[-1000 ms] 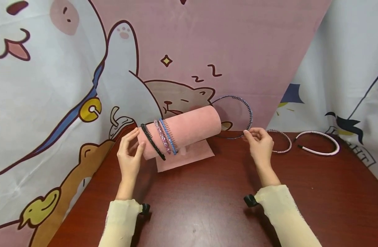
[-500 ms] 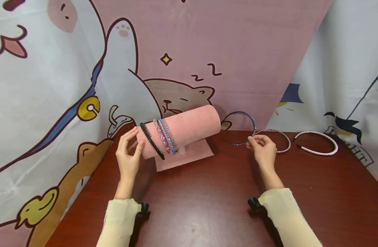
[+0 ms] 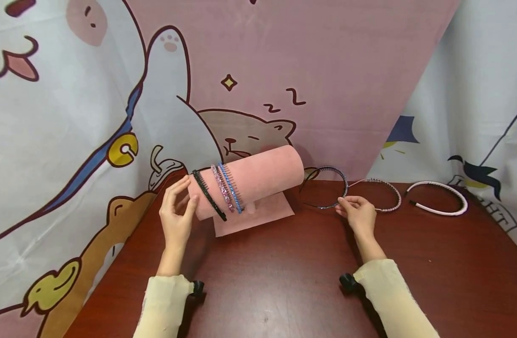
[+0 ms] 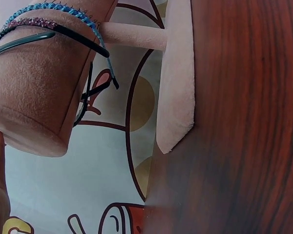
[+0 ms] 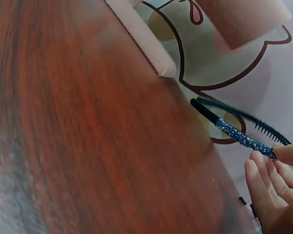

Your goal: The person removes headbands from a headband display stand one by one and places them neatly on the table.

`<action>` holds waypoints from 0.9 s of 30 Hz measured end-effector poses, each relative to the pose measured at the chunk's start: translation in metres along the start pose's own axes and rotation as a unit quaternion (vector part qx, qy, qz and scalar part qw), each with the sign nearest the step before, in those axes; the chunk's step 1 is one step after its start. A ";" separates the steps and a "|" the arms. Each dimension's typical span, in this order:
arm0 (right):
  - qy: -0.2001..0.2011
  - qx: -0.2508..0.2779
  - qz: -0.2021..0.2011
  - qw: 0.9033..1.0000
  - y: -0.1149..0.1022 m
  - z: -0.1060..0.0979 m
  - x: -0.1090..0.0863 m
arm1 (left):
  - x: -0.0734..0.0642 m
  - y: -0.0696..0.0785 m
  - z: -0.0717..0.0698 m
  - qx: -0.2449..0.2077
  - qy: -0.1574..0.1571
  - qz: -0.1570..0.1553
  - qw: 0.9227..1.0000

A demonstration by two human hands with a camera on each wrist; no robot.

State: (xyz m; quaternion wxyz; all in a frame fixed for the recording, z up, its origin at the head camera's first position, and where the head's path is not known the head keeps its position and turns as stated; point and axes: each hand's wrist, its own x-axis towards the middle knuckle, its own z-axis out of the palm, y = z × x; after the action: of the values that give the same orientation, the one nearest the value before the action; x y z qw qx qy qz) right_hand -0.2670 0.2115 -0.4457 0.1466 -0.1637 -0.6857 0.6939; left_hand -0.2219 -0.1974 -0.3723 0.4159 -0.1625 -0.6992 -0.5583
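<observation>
Left hand point(image 3: 176, 213) grips the left end of a pink roll point(image 3: 268, 169), thumb on the near side and fingers on the far side. Right hand point(image 3: 358, 218) pinches a dark blue glitter headband point(image 5: 241, 138) between thumb and fingertips, near one side of its arc. That headband is held to the right of the roll, apart from it, open ends pointing toward it; cannot tell if it touches the table point(image 3: 266, 277). Comb teeth show on its inner side in the right wrist view. The roll sits on a short stem point(image 4: 132, 36) over a flat pink base point(image 3: 262, 220) resting on the table. Three headbands are fitted over the roll's left half: a black headband point(image 3: 208, 195) nearest the left hand, then a pink glitter headband point(image 3: 222, 188), then a bright blue headband point(image 3: 231, 188) just beside the pink one. Their ends hang below the roll in the left wrist view. Right of the held headband, a thin pale beaded headband point(image 3: 399, 196) lies near the table's back edge, then a thicker white headband point(image 3: 464, 204) farther right. Cartoon-printed cloth point(image 3: 347, 70) hangs behind. Person wears cream sleeves point(image 3: 163, 303) and dark wrist straps point(image 3: 197, 288).
</observation>
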 end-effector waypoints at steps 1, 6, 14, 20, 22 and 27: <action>-0.003 -0.001 0.006 1.000 0.001 0.000 0.001 | 0.000 0.000 0.000 0.001 0.001 0.000 1.000; -0.013 0.002 0.037 0.999 0.008 -0.003 0.008 | 0.000 0.000 -0.001 0.000 0.000 0.000 1.000; -0.024 0.014 0.062 0.998 0.015 -0.005 0.016 | 0.001 0.000 -0.001 -0.002 -0.001 0.004 1.000; -0.027 -0.019 0.066 0.997 0.018 -0.004 0.019 | -0.001 -0.001 -0.001 0.001 -0.003 0.004 1.000; -0.026 -0.035 0.067 0.997 0.020 -0.004 0.020 | -0.002 -0.001 -0.001 0.002 -0.002 0.005 1.000; -0.030 -0.062 0.064 0.996 0.021 -0.002 0.024 | -0.001 -0.001 -0.001 0.005 -0.003 0.003 1.000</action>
State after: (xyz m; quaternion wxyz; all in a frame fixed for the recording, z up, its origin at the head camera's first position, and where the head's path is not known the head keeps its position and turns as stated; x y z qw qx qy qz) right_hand -0.2875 0.2234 -0.4673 0.0706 -0.1953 -0.7196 0.6626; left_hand -0.2215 -0.1983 -0.3738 0.4165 -0.1641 -0.7024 -0.5534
